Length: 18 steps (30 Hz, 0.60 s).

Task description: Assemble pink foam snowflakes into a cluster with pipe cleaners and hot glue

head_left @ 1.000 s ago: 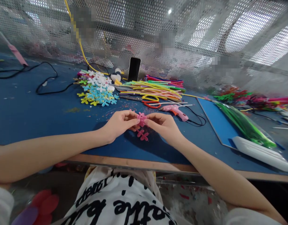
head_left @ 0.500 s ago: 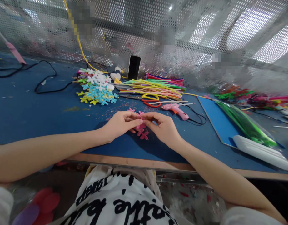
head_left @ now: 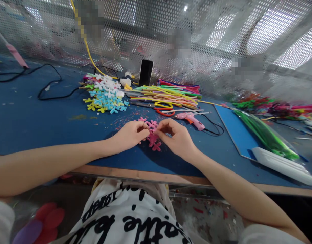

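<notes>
Several pink pipe-cleaner flowers (head_left: 156, 146) lie in a small cluster on the blue tabletop between my two hands. My left hand (head_left: 132, 135) is closed at the cluster's left side, thumb and index finger pinched on a pink flower, partly hidden by the fingers. From the right, my right hand (head_left: 175, 135) pinches at the same pink fuzzy material with thumb and forefinger, the other fingers curled. The two sets of fingertips are a small gap apart, just above the cluster.
Behind my hands are red-and-yellow-handled scissors (head_left: 163, 110), a pink glue gun (head_left: 190, 120) and a pile of pipe cleaners (head_left: 168, 95). White, blue and yellow flowers (head_left: 107, 95) are heaped at left. A phone (head_left: 146, 73) stands upright; bagged green pipe cleaners (head_left: 267, 134) lie right.
My fingertips have drawn slightly apart, the left hand shifting a little to the left. More of the pink flowers shows between them.
</notes>
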{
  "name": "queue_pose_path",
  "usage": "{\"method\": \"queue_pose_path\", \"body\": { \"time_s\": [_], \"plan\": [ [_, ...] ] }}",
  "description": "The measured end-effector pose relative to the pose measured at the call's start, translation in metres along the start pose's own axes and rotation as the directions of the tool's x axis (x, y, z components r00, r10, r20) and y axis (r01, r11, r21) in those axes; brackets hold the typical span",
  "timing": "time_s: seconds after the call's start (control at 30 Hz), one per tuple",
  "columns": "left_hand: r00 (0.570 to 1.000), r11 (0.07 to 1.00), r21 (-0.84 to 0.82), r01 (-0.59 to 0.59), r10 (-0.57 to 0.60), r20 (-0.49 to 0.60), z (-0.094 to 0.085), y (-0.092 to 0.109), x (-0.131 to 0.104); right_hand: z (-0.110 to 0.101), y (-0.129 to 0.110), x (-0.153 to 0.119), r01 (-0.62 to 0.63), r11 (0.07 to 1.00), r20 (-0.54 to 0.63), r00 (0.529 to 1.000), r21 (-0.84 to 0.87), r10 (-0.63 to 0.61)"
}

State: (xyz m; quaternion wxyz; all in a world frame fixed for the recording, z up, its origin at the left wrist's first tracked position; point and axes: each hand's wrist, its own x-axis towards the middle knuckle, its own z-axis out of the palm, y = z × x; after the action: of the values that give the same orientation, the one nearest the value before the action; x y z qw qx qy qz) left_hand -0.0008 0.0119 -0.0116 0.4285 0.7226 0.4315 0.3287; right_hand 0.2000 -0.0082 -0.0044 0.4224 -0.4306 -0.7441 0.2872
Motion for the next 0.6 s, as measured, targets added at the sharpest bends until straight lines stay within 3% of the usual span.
{"method": "queue_pose_path", "body": {
  "time_s": [0.4, 0.6],
  "plan": [
    [0.983, 0.892, -0.418, 0.175, -0.182, 0.023, 0.0057, 0.0043, -0.0006, -0.0015, 0.0025, 0.0019, -0.026, 0.999, -0.063, 0.998, 0.037, 0.028],
    [0.99, 0.885, -0.453, 0.113, -0.141, -0.029, 0.0057, 0.0071, -0.0032, -0.0021, 0.0052, 0.0033, -0.036, 0.991, -0.088, 0.995, 0.13, 0.048]
  ]
}}
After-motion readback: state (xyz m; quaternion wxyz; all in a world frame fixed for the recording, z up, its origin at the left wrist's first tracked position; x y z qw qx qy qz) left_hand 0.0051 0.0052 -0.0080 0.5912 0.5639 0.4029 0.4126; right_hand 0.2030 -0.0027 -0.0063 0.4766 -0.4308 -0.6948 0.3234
